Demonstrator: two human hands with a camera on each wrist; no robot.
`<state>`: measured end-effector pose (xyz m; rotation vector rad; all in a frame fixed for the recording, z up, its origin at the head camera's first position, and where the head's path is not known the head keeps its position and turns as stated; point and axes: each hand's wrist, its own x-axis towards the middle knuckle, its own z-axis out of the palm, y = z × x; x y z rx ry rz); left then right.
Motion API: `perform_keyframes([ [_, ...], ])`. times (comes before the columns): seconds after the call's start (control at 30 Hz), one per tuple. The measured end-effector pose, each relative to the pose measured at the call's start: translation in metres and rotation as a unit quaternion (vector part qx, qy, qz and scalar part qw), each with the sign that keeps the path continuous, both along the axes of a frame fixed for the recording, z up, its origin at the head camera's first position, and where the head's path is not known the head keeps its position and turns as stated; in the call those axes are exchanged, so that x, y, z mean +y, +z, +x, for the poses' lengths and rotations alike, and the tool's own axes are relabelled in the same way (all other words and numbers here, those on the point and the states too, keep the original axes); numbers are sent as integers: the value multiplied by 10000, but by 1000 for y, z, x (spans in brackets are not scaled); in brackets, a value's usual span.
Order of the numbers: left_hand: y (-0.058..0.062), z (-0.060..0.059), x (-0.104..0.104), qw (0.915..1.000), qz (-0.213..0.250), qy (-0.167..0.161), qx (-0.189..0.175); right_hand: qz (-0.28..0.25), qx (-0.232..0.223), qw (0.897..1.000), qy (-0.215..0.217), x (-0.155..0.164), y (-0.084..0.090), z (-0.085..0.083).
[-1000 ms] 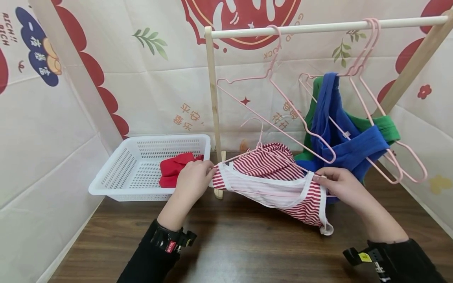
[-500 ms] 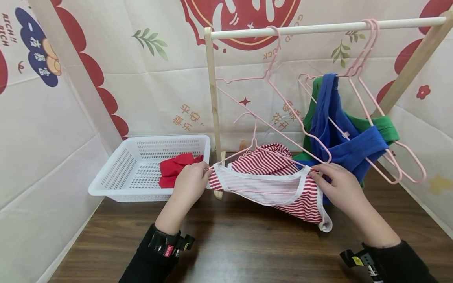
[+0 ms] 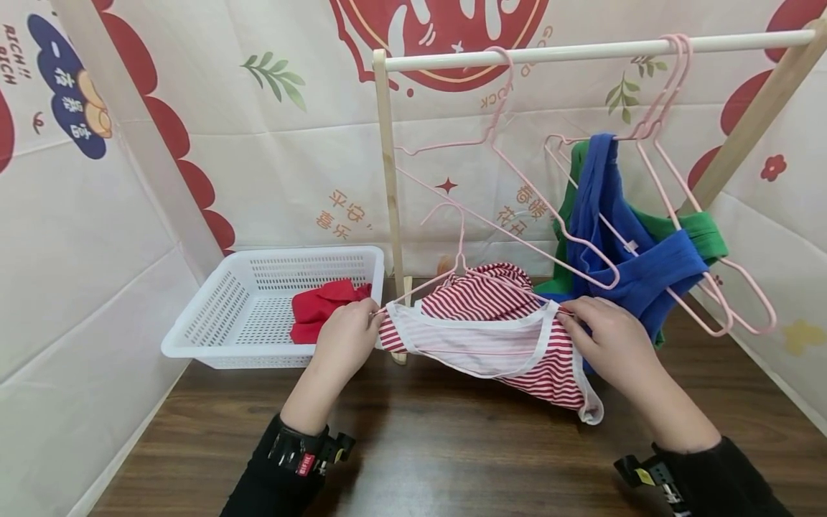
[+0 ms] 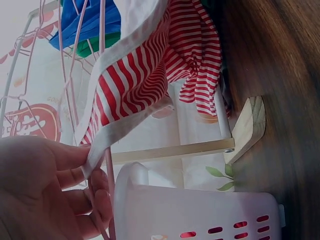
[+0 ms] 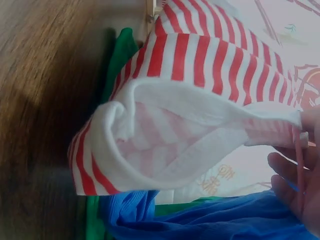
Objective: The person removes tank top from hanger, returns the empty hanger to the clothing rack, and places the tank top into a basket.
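Between my two hands is a red-and-white striped tank top (image 3: 549,373) with white trim, set on a pink hanger (image 3: 461,248) whose hook points up. My left hand (image 3: 345,334) pinches the left shoulder strap together with the hanger's end. In the left wrist view, its fingers (image 4: 100,200) curl around the pink wire. At the opposite strap, my right hand (image 3: 610,334) pinches cloth and hanger between thumb and fingers. The right wrist view has the white-edged armhole (image 5: 165,135) hanging wide below that strap. The top's lower part sags in folds toward the table.
A rack with a white rail (image 3: 581,50) stands behind. From it hang a bare pink hanger (image 3: 497,129) and, at right, a blue garment (image 3: 607,208) and a green garment (image 3: 707,233) on pink hangers. A white basket (image 3: 207,309) at left holds red cloth (image 3: 319,309).
Both hands have shifted a little left with the tank top and its hanger, the right hand more. The hanger's hook has risen slightly. The bare hanger on the rail sways.
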<state>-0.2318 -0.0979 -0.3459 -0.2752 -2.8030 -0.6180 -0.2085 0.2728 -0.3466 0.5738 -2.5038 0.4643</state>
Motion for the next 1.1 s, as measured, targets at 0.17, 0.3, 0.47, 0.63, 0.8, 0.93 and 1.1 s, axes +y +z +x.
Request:
perform_keyframes([
  [0.17, 1, 0, 0, 9999, 93, -43, 129, -98, 77, 9999, -51, -4, 3, 0],
  [0.3, 2, -1, 1, 9984, 227, -21, 523, -217, 124, 9996, -132, -9, 7, -2],
  [0.47, 4, -1, 2, 9920, 730, 93, 1029, -405, 301, 9987, -103, -16, 12, -3],
  [0.63, 5, -1, 5, 9838, 1143, -113, 1374, -568, 307, 9979, 24, -25, 16, -3],
  [0.8, 5, -2, 7, 9810, 1233, -243, 1479, -744, 352, 9966, 102, -33, 18, -3],
  [0.93, 6, 0, 9, 9819, 1285, -210, 1378, -911, 321, 9952, 138, -39, 21, -4],
  [1.1, 8, 2, 11, 9836, 1285, -157, 1253, -1192, 247, 9924, 181, -47, 23, -5],
])
